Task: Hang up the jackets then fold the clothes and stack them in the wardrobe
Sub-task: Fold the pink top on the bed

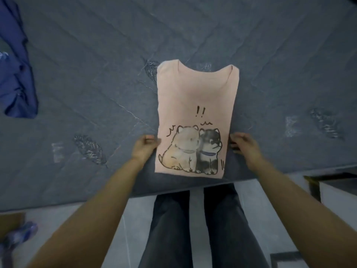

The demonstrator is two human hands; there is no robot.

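A pink T-shirt (195,105) with a cartoon of two dogs lies flat on the grey bed (96,64), its sides folded in to a narrow rectangle and its neckline pointing away from me. My left hand (144,147) pinches the shirt's left edge beside the dog print. My right hand (242,145) has its fingers curled at the shirt's right edge at the same height. The shirt's bottom hem lies close to the bed's front edge.
A crumpled blue garment (16,74) lies at the bed's far left. My legs in dark trousers (193,229) stand against the bed's front edge on a pale floor. A white box with a dark rim (332,190) stands at the right.
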